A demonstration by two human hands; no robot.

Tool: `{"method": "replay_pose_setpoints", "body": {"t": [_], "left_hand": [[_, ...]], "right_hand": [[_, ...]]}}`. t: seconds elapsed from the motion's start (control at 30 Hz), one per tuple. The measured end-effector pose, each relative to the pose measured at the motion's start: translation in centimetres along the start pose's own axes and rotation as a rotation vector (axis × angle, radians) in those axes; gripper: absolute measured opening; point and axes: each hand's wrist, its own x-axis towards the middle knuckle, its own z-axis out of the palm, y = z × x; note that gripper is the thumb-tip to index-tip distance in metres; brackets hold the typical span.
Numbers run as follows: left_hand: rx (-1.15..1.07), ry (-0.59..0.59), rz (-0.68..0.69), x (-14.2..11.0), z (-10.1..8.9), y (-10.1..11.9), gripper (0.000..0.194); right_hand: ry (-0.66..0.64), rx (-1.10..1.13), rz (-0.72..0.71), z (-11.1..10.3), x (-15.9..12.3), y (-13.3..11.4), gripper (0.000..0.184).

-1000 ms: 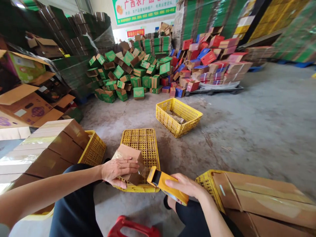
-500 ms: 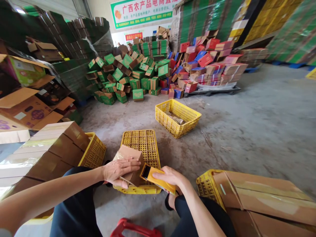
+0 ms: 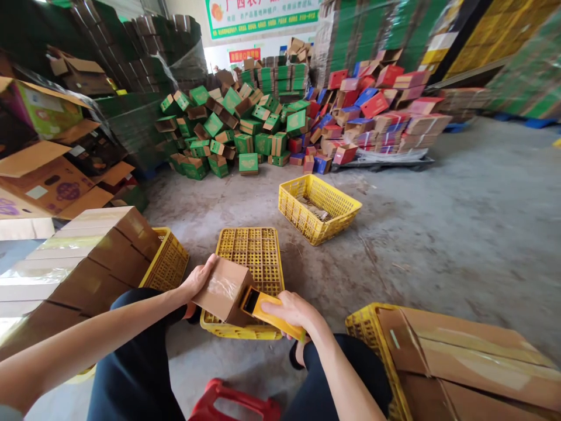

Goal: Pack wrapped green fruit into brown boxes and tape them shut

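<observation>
A small brown cardboard box (image 3: 225,286) with clear tape across its top rests tilted on an upturned yellow plastic crate (image 3: 252,251). My left hand (image 3: 200,279) grips the box at its left edge; some fingers are hidden behind it. In my right hand (image 3: 291,311) is a yellow hand-held tool (image 3: 269,310) with a dark opening at its front end. That end is against or very close to the right side of the box. Its exact kind cannot be made out.
Taped boxes (image 3: 87,251) fill a yellow crate at left, and more boxes (image 3: 473,351) fill another at right. A yellow crate (image 3: 319,210) holding some scraps stands ahead. A red stool (image 3: 234,403) is below me. Green cartons (image 3: 213,126) lie heaped behind.
My left hand has moved from lying flat on the box to gripping its left edge. The box has turned, showing its taped top. The yellow tool has shifted slightly left with it.
</observation>
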Motion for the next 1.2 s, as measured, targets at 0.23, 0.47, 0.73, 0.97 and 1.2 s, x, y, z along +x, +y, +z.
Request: {"method": "replay_pose_setpoints", "body": {"t": [0.23,0.47,0.73,0.97,1.2], "left_hand": [[-0.328,0.01,-0.121,-3.8,-3.6,-4.3,0.081],[-0.52,0.083,-0.134,-6.4,-2.9,-10.1,0.083],[-0.567,-0.154,0.068,-5.9,-1.5,-8.3,0.081],[-0.752,-0.176,0.085,-4.6,1.0,-8.2,0.079],[-1.088,-0.251,-0.092,-2.2,6.9,-9.1,0.07]], "right_hand": [[0.195,-0.454,-0.122,2.5,0.1,-5.6,0.045],[0.311,-0.685,-0.013,7.0,-2.8,-7.3,0.046],[0.328,-0.669,0.147,6.4,-6.2,-8.7,0.051],[0.371,-0.786,0.194,3.9,-9.0,-11.1,0.047],[0.369,-0.878,0.26,2.7,-8.6,-11.4,0.048]]}}
